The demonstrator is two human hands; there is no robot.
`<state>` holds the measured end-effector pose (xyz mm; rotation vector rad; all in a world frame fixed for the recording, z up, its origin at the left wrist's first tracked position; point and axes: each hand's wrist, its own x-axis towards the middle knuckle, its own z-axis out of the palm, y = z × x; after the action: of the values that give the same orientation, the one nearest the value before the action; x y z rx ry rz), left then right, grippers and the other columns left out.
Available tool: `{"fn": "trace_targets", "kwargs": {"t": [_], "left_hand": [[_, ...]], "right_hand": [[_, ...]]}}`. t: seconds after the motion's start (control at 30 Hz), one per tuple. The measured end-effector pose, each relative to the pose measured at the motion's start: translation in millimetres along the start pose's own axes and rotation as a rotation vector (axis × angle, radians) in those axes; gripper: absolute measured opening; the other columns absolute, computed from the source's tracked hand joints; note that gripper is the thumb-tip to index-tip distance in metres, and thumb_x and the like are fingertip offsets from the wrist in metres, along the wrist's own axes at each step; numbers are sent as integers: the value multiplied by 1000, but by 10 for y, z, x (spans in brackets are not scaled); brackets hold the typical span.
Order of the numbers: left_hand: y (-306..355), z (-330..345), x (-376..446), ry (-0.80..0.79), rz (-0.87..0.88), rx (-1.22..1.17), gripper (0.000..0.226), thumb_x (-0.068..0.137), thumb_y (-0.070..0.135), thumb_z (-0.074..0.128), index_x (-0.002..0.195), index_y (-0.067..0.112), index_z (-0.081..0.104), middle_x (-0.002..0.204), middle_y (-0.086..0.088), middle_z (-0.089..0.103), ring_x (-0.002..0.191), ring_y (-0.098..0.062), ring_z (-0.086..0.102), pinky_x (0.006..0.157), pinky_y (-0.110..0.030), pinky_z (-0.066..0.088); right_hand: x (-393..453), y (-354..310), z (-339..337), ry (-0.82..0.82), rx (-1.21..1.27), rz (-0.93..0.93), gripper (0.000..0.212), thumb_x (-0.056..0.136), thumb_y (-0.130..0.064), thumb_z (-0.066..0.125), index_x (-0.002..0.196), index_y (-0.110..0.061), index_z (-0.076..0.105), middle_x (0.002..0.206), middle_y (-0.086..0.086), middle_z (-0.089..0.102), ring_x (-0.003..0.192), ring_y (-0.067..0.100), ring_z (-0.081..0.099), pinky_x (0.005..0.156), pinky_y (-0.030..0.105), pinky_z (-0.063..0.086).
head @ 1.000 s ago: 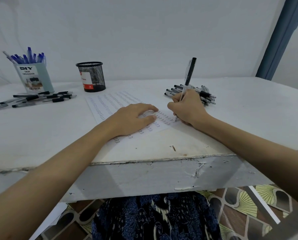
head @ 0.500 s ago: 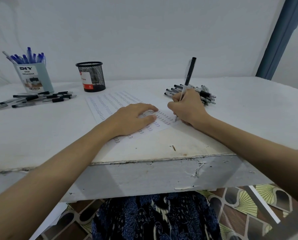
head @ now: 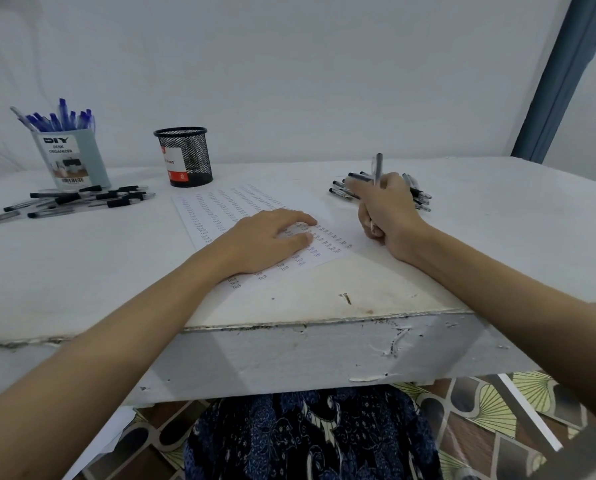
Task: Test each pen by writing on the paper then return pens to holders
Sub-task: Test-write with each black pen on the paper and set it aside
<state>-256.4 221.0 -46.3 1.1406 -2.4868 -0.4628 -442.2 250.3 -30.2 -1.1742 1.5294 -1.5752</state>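
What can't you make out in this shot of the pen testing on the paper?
- Head view: the tip of the pen is hidden inside the right hand; the upper barrel is motion-blurred.
- The rows of writing on the paper are too small to read, and the left hand covers part of them.
- The inside of the mesh holder is not visible.
- The small print on the DIY organizer is too small to read.

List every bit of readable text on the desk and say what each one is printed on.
"DIY DESK ORGANIZER": light blue pen box.
"Pens": label on the black mesh cup; a small figure lower on that label is too blurred to read.
Handwritten rows on the paper: too small to read.
Barcode on the box: unreadable.
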Motion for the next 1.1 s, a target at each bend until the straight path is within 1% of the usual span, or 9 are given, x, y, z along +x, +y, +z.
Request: {"fn": "trace_targets", "kwargs": {"t": [0.17, 0.3, 0.37, 0.57, 0.67, 0.73, 0.87, 0.97, 1.1], "left_hand": [[-4, 1, -6, -5, 9, -1, 34, 95, 49, 43, 128, 42, 48, 140, 14, 45, 129, -9, 39, 110, -35, 27], [0, -3, 0, -13, -1, 5, 35, 95, 46, 43, 129, 41, 47, 141, 13, 45, 129, -10, 38, 109, -34, 27], [-4, -5, 1, -12, -1, 7, 35, 95, 47, 43, 129, 41, 48, 140, 13, 45, 129, -10, 38, 109, -34, 28], [-35, -21, -3, -10, -6, -9, 35, 92, 54, 45, 125, 44, 49, 137, 15, 48, 127, -9, 41, 109, -34, 29], [-26, -25, -15, -14, -10, -9, 33, 93, 49, 46, 126, 44, 49, 138, 15, 47, 127, -9, 40, 108, -33, 29], [-21, -27, -18, -17, -14, -9, 33, 93, 49, 45, 126, 44, 49, 139, 15, 46, 128, -9, 39, 109, -34, 28], [-10, -42, -33, -27, -26, -23, 34, 93, 48, 46, 127, 43, 49, 139, 15, 46, 129, -9, 38, 108, -29, 27], [-2, -78, -65, -49, -34, -39, 34, 93, 47, 48, 127, 43, 50, 140, 14, 45, 131, -8, 36, 101, -23, 24], [-7, -149, -131, -68, -57, -58, 34, 92, 47, 50, 126, 42, 52, 140, 15, 45, 131, -6, 36, 99, -20, 23]], "right_hand": [[-30, -76, -48, 6, 53, -6, 21, 101, -24, 34, 91, -8, 43, 29, -1, 40, 26, 12, 27, 36, 11, 20], [18, -158, -128, 2, 123, 7, 25, 99, -19, 42, 79, -10, 55, 39, 1, 50, 29, 12, 41, 44, 25, 33], [51, -209, -171, -8, 127, 59, 25, 96, -18, 47, 75, -9, 58, 48, 1, 45, 29, 10, 36, 41, 19, 29], [144, -277, -215, -51, -309, -74, 33, 93, -32, 56, 67, -13, 59, 50, -2, 39, 40, 13, 29, 42, 21, 24], [190, -251, -161, -20, -490, -171, 41, 97, -31, 48, 75, 4, 56, 40, -7, 39, 39, 12, 33, 50, 25, 23], [189, -239, -120, -45, -626, -231, 43, 97, -28, 45, 84, 11, 58, 53, 2, 40, 49, 18, 36, 50, 28, 24], [161, -235, -22, -148, -1049, -243, 22, 93, -11, 42, 74, -4, 48, 67, 6, 44, 73, 27, 43, 57, 29, 26], [161, -219, 54, -215, -1181, -209, 28, 85, 0, 42, 62, -11, 30, 64, 5, 35, 64, 24, 37, 48, 27, 22], [225, -118, 77, -168, -1178, -380, 14, 82, 3, 47, 85, 0, 61, 89, 14, 56, 94, 32, 49, 67, 26, 40]]}}
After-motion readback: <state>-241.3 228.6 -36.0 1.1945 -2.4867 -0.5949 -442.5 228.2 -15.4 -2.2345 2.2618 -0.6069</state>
